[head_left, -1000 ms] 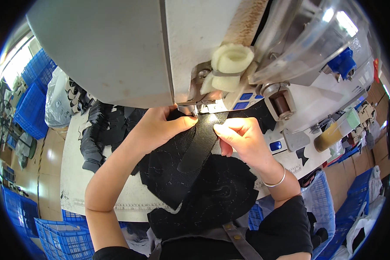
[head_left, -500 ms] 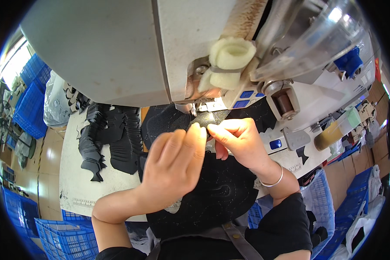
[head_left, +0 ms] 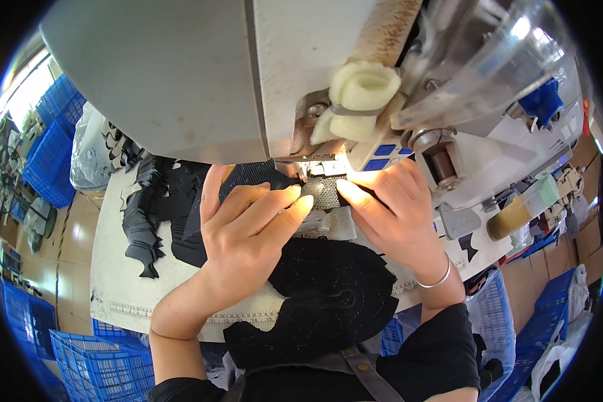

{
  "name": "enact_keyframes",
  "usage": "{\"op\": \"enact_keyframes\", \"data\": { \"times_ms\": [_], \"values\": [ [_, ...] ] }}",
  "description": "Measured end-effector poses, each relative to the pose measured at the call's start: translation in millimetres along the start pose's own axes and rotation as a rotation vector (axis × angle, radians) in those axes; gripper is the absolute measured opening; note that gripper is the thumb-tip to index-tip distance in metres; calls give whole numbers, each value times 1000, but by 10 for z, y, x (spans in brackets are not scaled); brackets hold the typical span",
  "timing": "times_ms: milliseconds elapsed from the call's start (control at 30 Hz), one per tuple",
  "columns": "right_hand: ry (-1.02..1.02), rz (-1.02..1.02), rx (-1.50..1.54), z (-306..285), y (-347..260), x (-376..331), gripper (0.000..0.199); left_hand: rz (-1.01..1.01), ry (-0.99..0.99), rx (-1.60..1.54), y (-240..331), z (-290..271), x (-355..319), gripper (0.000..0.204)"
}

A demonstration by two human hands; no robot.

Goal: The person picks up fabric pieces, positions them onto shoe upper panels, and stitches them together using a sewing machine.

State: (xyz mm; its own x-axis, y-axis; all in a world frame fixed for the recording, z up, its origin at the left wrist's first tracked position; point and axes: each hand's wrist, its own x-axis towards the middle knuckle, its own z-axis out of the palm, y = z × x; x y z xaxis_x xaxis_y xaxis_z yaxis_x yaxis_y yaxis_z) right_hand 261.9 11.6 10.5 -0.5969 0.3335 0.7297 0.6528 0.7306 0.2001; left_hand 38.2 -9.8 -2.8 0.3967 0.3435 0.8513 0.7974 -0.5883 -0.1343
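Note:
A dark mesh fabric piece [head_left: 326, 195] lies under the lit presser foot [head_left: 325, 166] of the sewing machine [head_left: 161, 80]. At its left edge is my left hand [head_left: 244, 231], its fingers spread over the black fabric and nothing gripped in them. Thumb and forefinger of my right hand [head_left: 398, 218] close on the right edge of the mesh near the foot. That hand's other fingertips are partly hidden. Toward my body, a large curved black fabric piece [head_left: 338, 288] with pale stitch lines spreads over the table's front edge.
Stacked black cut pieces [head_left: 144, 214] rest on the white table [head_left: 117, 285] at the left. A bobbin of dark thread [head_left: 441, 161] and a clear plastic shield [head_left: 482, 74] sit by the machine head. Blue crates [head_left: 104, 365] stand below on both sides.
My hands have moved apart, left hand leftward and right hand rightward. The mesh between them now lies flat in view, and a metal plate shows in front of it.

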Motion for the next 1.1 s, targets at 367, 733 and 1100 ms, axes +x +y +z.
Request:
{"op": "enact_keyframes", "data": {
  "times_ms": [367, 733, 1100],
  "values": [
    [171, -169, 93, 120, -13, 26, 27, 17, 84, -138, -259, 97, 71, 13],
    [272, -138, -100, 315, -206, -10, 25, -283, -24, -585, -492, 296, -77, 20],
    [374, -62, 24, 157, -77, 0, 31, 118, -120, 280, 158, -134, -15, 25]
  ]
}}
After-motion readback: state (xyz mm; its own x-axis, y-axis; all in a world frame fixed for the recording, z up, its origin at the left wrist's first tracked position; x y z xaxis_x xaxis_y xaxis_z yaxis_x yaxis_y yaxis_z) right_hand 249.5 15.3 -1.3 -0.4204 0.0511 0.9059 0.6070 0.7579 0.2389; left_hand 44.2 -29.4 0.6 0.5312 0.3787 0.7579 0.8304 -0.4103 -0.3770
